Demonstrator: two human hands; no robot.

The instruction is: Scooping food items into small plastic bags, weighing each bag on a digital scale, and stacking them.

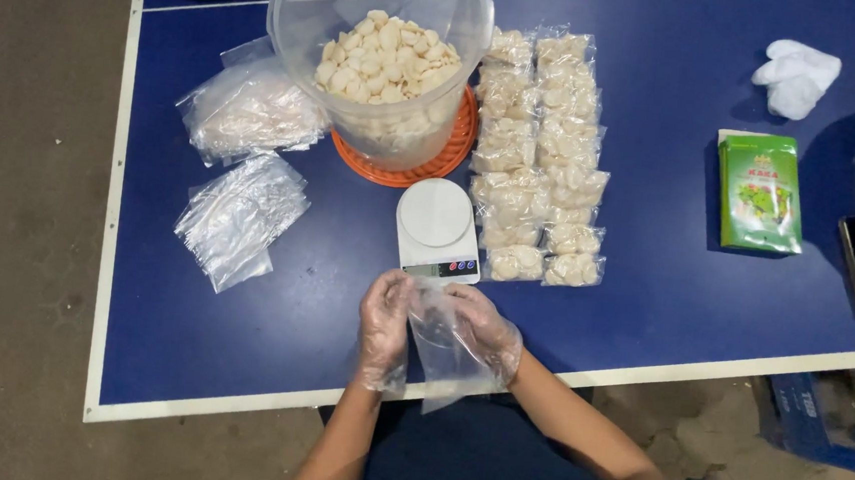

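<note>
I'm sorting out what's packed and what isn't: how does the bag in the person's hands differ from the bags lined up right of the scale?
The bag in the hands is empty and limp; the lined-up bags are each filled with pale crackers. The held bag is off the table, gripped between the left hand and right hand, both gloved; the filled ones lie flat in two rows on the blue table. Both kinds are clear plastic.

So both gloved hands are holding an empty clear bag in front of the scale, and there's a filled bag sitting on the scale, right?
Not quite: the scale has nothing on it in the head view. Both hands, left and right, do hold the empty clear bag.
</note>
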